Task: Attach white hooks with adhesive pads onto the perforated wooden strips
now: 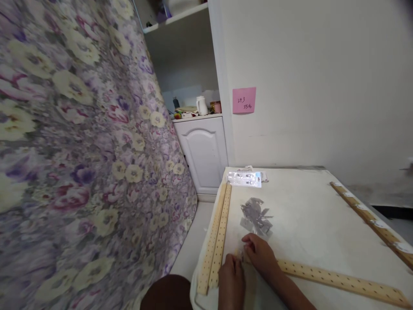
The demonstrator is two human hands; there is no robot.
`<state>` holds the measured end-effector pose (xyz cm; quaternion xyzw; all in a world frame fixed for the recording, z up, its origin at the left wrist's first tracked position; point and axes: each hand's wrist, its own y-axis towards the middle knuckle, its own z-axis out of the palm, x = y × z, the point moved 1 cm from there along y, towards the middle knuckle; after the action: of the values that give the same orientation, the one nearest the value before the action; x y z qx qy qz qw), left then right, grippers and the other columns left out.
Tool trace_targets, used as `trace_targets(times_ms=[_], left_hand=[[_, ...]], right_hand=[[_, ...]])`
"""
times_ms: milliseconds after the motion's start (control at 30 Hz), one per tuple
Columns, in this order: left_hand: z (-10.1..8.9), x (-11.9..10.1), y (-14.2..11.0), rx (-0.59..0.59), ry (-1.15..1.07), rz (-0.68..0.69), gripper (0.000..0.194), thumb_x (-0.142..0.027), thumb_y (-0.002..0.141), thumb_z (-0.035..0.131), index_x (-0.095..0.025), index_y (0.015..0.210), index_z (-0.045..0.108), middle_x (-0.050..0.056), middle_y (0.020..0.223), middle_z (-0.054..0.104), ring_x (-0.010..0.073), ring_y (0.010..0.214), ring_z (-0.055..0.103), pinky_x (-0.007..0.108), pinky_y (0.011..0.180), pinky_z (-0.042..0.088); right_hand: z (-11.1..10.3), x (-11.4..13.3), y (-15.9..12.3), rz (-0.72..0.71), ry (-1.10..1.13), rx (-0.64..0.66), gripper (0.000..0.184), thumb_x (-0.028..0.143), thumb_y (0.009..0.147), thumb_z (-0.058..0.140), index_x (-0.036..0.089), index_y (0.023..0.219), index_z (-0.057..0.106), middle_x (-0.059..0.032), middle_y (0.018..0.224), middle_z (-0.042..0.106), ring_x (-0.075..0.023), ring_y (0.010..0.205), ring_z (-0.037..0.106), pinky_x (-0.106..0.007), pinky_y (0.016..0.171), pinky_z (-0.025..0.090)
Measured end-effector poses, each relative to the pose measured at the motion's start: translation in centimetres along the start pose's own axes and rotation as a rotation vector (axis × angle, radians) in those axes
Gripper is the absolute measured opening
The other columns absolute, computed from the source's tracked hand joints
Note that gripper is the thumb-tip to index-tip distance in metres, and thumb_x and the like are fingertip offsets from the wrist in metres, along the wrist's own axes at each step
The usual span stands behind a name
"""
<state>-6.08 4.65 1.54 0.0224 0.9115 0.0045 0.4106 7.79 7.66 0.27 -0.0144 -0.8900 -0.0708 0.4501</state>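
Note:
A long wooden strip with rows of holes (325,276) runs from the table's right front corner to my hands. At its left end my left hand (232,280) is closed, its fingers bent against the strip. My right hand (260,255) lies over the same end with thumb and forefinger drawn together; a small, pale shiny piece shows dimly between the two hands, too small to name. Just beyond my right hand is a heap of grey, crumpled-looking small packets (256,215).
Two more perforated strips (219,232) lie side by side along the table's left edge. A clear blister pack (244,179) is at the far left corner. Along the right edge lies a brown strip with white pieces (371,219). A flowered curtain (97,172) hangs at left.

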Motion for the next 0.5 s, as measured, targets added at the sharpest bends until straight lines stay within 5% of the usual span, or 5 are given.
trace_targets(times_ms=[500], left_hand=[[-0.34, -0.15, 0.43, 0.114, 0.245, -0.057, 0.027, -0.027, 0.091, 0.029, -0.019, 0.085, 0.054, 0.012, 0.08, 0.069, 0.0225, 0.076, 0.064, 0.029, 0.063, 0.034]], right_hand=[[-0.14, 0.7, -0.34, 0.024, -0.077, 0.004, 0.024, 0.022, 0.078, 0.043, 0.024, 0.094, 0.061, -0.002, 0.092, 0.069, -0.0174, 0.087, 0.063, -0.028, 0.077, 0.043]])
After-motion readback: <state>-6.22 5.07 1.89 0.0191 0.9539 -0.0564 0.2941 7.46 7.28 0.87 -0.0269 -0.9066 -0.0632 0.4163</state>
